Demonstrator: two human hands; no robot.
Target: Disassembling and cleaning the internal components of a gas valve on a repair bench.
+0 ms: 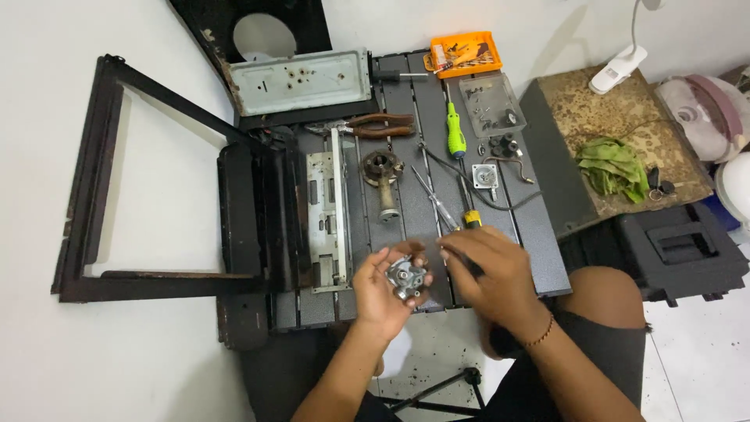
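Note:
My left hand point(381, 291) cups a small silver metal valve body point(406, 277) over the near edge of the dark slatted work table point(531, 234). My right hand point(488, 275) grips a screwdriver with a yellow and black handle point(471, 219). Its thin shaft point(430, 197) slants away up-left across the table. The right fingertips sit right beside the valve body.
On the table lie a rusty burner head point(382, 173), pliers point(375, 125), a green screwdriver point(455, 133), a grey metal bracket point(329, 209), a small valve with a thin tube point(486, 176), a clear parts tray point(491, 103) and an orange box point(464, 53). A black stove frame point(94, 187) lies left.

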